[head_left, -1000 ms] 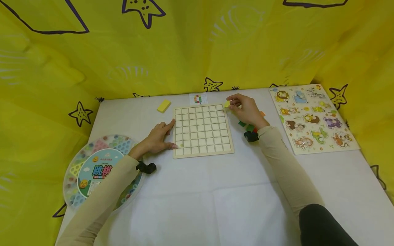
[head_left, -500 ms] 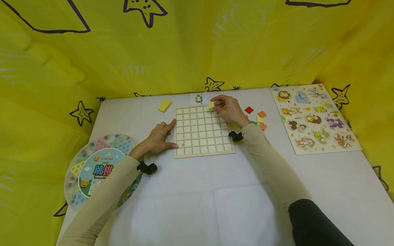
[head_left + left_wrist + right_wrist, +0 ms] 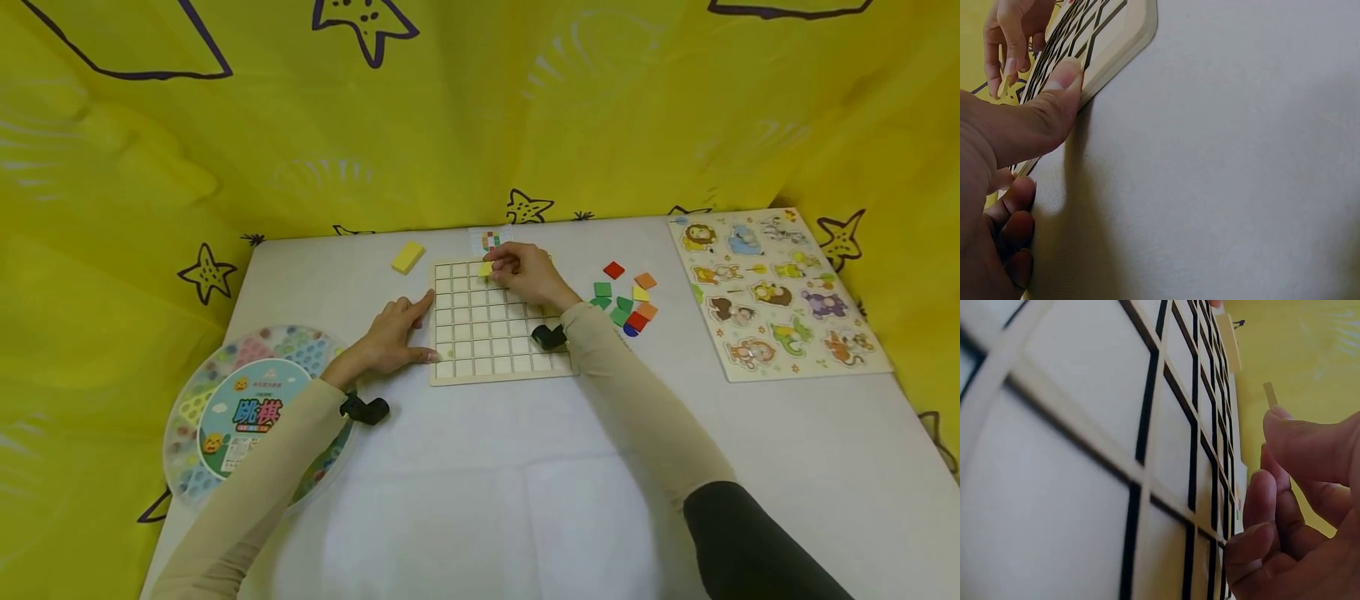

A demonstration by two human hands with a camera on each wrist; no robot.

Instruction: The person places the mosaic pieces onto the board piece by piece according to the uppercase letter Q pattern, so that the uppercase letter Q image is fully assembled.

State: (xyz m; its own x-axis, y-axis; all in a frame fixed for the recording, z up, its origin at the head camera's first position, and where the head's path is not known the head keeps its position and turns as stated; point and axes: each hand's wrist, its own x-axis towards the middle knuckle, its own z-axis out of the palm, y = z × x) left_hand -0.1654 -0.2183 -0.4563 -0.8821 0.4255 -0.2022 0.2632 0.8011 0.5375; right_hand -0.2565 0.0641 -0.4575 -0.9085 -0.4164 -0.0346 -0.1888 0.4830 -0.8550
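Note:
A square wooden grid board (image 3: 502, 379) lies flat on the white table. My left hand (image 3: 390, 337) rests at its left edge, thumb and index finger spread apart. In the left wrist view, the thumb (image 3: 1063, 78) presses on the board's rim while the other fingers bend beside it. Over the board's far rows, my right hand (image 3: 528, 275) pinches a small yellow tile (image 3: 485, 269) between thumb and fingers. The right wrist view shows that tile (image 3: 1270, 394) edge-on, above the board. Part of the board is hidden under the right hand and wrist.
Several loose green, red, orange, yellow and blue tiles (image 3: 620, 311) lie right of the board. Behind it is a small pattern card (image 3: 490, 240), partly covered. A yellow block (image 3: 408, 257), a round game box (image 3: 255, 400) and an animal puzzle board (image 3: 723, 296) surround the work area.
My right hand has carried the yellow tile leftward from beyond the board's far right corner to over its far middle part. The left hand has stayed at the left edge.

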